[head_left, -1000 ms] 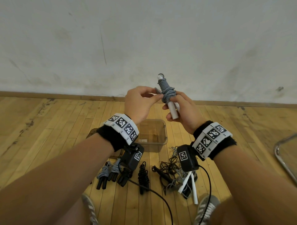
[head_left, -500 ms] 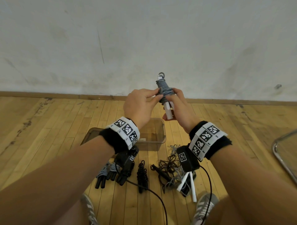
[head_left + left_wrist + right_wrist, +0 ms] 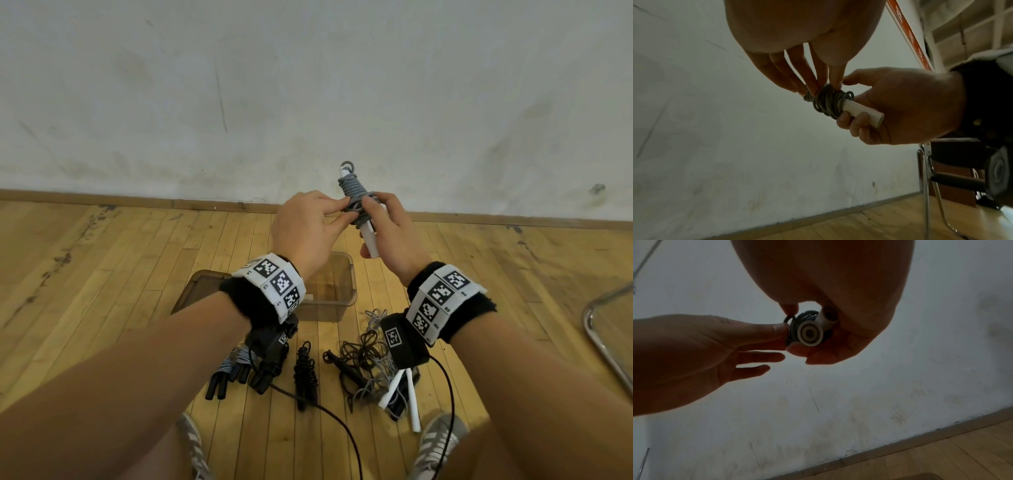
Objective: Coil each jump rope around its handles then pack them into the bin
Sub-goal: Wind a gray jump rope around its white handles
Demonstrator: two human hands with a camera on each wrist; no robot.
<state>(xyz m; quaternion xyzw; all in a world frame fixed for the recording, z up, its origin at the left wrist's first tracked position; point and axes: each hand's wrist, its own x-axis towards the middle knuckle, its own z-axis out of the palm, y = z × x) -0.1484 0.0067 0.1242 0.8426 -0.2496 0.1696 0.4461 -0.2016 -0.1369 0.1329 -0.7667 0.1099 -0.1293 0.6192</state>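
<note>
A grey jump rope is wound around its two white handles, held upright in front of the wall. My right hand grips the handles from the right, fingers curled round them. My left hand pinches a loop of the coiled grey rope with thumb and forefinger; its other fingers are stretched out. The handle ends face the right wrist camera. The clear brown bin stands on the floor below my hands.
On the wooden floor lie coiled ropes with black handles, a coiled black rope, and a tangled pile of black and grey rope with white handles. A metal chair frame is at the right. My shoes are below.
Both hands have kept the bundle raised near the wall. My left fingers have shifted along the coil to pinch a loop; the right hand's grip has slid slightly up the handles.
</note>
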